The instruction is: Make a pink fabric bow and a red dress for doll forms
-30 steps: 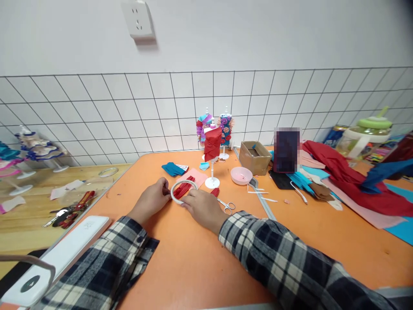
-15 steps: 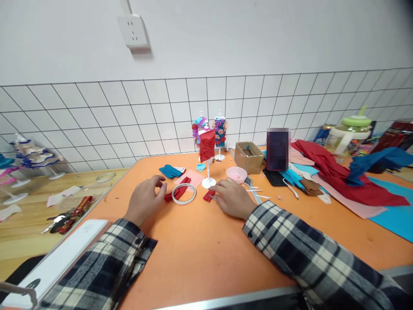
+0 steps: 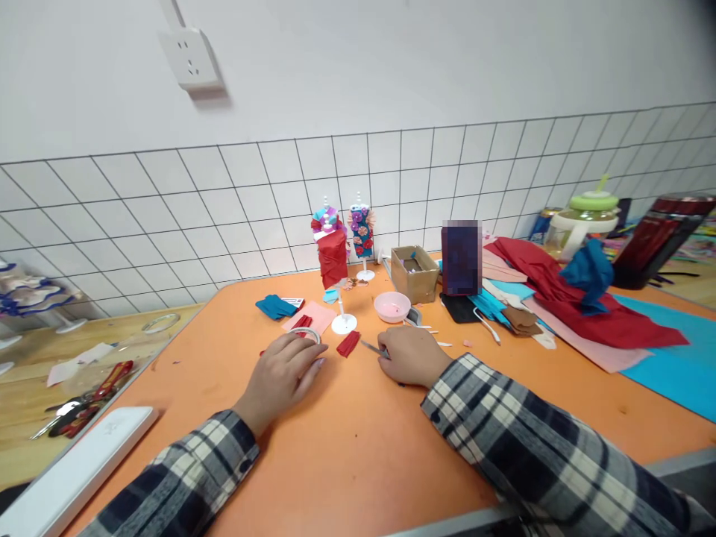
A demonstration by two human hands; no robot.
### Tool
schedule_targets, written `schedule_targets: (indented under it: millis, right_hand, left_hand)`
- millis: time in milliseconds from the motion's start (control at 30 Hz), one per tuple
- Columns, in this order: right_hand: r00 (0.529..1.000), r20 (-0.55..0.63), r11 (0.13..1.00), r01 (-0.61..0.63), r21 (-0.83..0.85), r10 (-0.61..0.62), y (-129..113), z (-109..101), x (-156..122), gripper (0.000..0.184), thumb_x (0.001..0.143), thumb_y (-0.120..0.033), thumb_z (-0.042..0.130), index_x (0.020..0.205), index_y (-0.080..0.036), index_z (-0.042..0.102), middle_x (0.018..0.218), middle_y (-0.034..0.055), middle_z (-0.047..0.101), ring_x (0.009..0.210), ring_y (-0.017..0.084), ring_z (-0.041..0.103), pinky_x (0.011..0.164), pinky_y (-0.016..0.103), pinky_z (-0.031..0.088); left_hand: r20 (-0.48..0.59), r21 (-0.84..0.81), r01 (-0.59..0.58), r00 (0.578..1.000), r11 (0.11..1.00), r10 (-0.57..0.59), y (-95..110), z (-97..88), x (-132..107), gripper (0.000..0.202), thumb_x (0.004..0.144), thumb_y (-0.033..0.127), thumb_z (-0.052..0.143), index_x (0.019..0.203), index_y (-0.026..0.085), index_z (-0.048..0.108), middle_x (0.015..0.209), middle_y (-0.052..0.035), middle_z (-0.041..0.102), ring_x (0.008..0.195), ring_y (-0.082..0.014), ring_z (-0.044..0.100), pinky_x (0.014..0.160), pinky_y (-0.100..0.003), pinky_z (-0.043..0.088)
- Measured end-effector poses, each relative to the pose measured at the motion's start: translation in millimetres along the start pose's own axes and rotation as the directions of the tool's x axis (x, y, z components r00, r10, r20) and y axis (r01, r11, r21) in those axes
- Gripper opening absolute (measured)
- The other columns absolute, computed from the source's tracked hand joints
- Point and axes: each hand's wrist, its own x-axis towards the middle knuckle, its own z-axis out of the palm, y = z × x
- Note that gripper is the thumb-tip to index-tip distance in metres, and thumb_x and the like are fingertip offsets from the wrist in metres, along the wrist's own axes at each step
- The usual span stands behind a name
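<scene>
My left hand point(image 3: 285, 374) is over the near side of a thin whitish ring point(image 3: 306, 333) that looks like a roll of narrow tape. Its fingers are stretched and slightly bent, with the thumb apart; whether they touch the ring is hidden. Red folded strips point(image 3: 302, 322) lie partly under the ring. In my right hand point(image 3: 412, 356) is a thin pointed metal tool point(image 3: 370, 347), its tip pointing left toward a small red pleated piece point(image 3: 348, 344) on the table. Behind that piece stands a small white dress form point(image 3: 343, 324) wrapped in red crepe paper point(image 3: 333, 259).
Two decorated dress forms point(image 3: 362, 231) stand by the wall. Right of them are a pink bowl point(image 3: 392, 306), a cardboard box point(image 3: 415, 274), a dark pixelated block point(image 3: 462, 257) and red crepe paper point(image 3: 587, 306). A blue folded piece point(image 3: 277, 306) lies left; a white slab-like device point(image 3: 83, 470) sits at the left edge.
My left hand has moved right and over the ring. My right hand has drawn back from the small red piece, the metal tool still in it. The view has turned slightly right.
</scene>
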Motion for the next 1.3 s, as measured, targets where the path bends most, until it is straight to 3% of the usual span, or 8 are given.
schedule_targets:
  millis: [200,400,533,633,767,933,1100,1300]
  right_hand:
    - [0.995,-0.004,0.995,-0.095,0.029,0.095,14,4,11,0.023,0.090,-0.034,0.049,0.100,-0.023,0.066,0.098,0.0074,0.071,0.093,0.023,0.064,0.068,0.029,0.041]
    - [0.994,-0.059,0.996,-0.093,0.012,0.093,9,3,8,0.026,0.086,-0.041,0.054,0.098,-0.022,0.069,0.107,0.0094,0.067,0.098,0.026,0.062,0.070,0.030,0.043]
    - [0.986,-0.134,0.995,-0.100,0.018,0.102,1,-1,4,0.027,0.086,-0.039,0.055,0.098,-0.019,0.070,0.106,0.0117,0.066,0.095,0.027,0.062,0.073,0.033,0.044]
    - [0.976,-0.208,0.965,-0.009,0.263,0.065,-9,2,3,0.027,0.089,-0.040,0.053,0.098,-0.021,0.071,0.098,0.0076,0.069,0.092,0.022,0.063,0.078,0.031,0.045]
    - [0.989,-0.146,0.642,0.125,0.756,-0.022,-18,14,6,0.036,0.085,-0.039,0.061,0.113,-0.018,0.066,0.100,0.0052,0.071,0.087,0.016,0.064,0.079,0.026,0.048]
    - [0.993,-0.118,0.531,0.099,0.841,0.002,-20,23,9,0.018,0.077,-0.029,0.067,0.089,-0.016,0.072,0.085,0.0031,0.072,0.075,0.014,0.061,0.069,0.025,0.048]
    - [0.994,0.071,0.432,-0.101,0.896,0.086,-21,20,9,0.021,0.075,-0.032,0.067,0.090,-0.017,0.069,0.074,0.0012,0.067,0.058,0.012,0.055,0.046,0.021,0.042]
    - [0.998,0.016,0.475,-0.042,0.879,0.059,-22,17,6,0.019,0.071,-0.032,0.072,0.075,-0.017,0.060,0.066,-0.0020,0.061,0.056,0.010,0.052,0.052,0.021,0.043]
  left_hand:
    - [0.145,0.061,0.193,0.969,0.979,-0.200,39,34.3,48,0.039,0.087,0.050,0.053,0.103,0.016,0.063,0.096,-0.0138,0.069,0.090,-0.0304,0.059,0.080,-0.041,0.043]
    - [0.213,-0.130,0.371,0.916,0.920,-0.339,26,32.8,45,0.020,0.089,0.035,0.049,0.092,0.021,0.062,0.084,-0.0078,0.071,0.080,-0.0262,0.064,0.067,-0.034,0.044]
    - [0.188,-0.565,0.537,0.823,0.626,-0.536,17,28.4,33,0.021,0.084,0.043,0.053,0.089,0.022,0.052,0.070,0.0010,0.064,0.066,-0.0187,0.063,0.060,-0.028,0.045]
    - [0.262,-0.775,0.521,0.780,0.357,-0.568,24,27.4,27,0.027,0.080,0.047,0.057,0.086,0.023,0.047,0.057,0.0064,0.053,0.053,-0.0141,0.055,0.054,-0.026,0.044]
    - [0.379,-0.854,0.489,0.819,0.178,-0.431,41,28.2,22,0.030,0.075,0.045,0.066,0.083,0.023,0.047,0.065,0.0032,0.057,0.058,-0.0137,0.056,0.056,-0.026,0.046]
    - [0.388,-0.862,0.477,0.840,0.174,-0.378,44,29.1,23,0.026,0.077,0.042,0.067,0.084,0.021,0.052,0.066,0.0012,0.060,0.059,-0.0140,0.057,0.058,-0.027,0.046]
    - [0.405,-0.873,0.474,0.835,0.112,-0.373,41,31.3,24,0.025,0.080,0.042,0.064,0.087,0.021,0.053,0.074,-0.0002,0.064,0.070,-0.0175,0.064,0.064,-0.030,0.053]
    - [0.377,-0.874,0.463,0.838,0.149,-0.395,40,32.8,22,0.021,0.083,0.040,0.061,0.090,0.021,0.057,0.081,-0.0030,0.066,0.078,-0.0193,0.066,0.074,-0.035,0.055]
